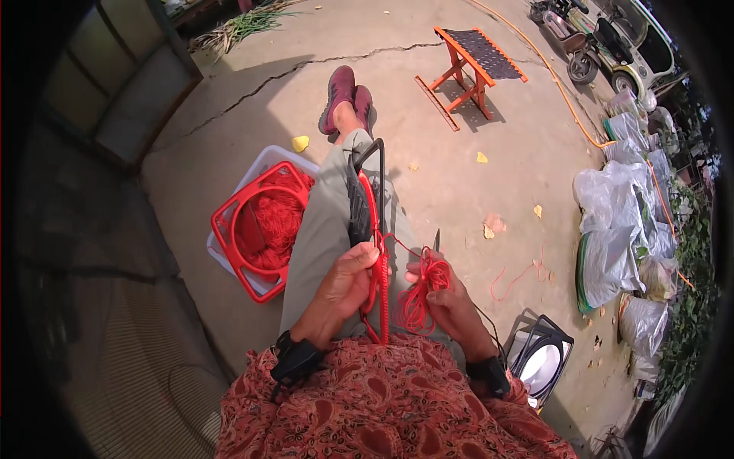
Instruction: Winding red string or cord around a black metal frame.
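Across my lap lies a narrow frame (380,183), black at its far end and red along its side. Red cord (384,294) is coiled tightly around its near edge. My left hand (344,289) pinches the frame's wrapped edge between thumb and fingers. In my right hand (457,310) is a loose bundle of red cord (419,297), and one strand runs from it to the wrapped edge. A dark pointed tip (436,239) sticks up beyond my right fingers; what it belongs to is hidden.
At left, a red frame with a round opening (223,222) rests on a white basket (269,155) of red cord. A folding stool (482,57) stands ahead. Another dark-edged frame (567,336) lies at right, near plastic sacks (612,199). An orange hose (554,75) crosses the concrete.
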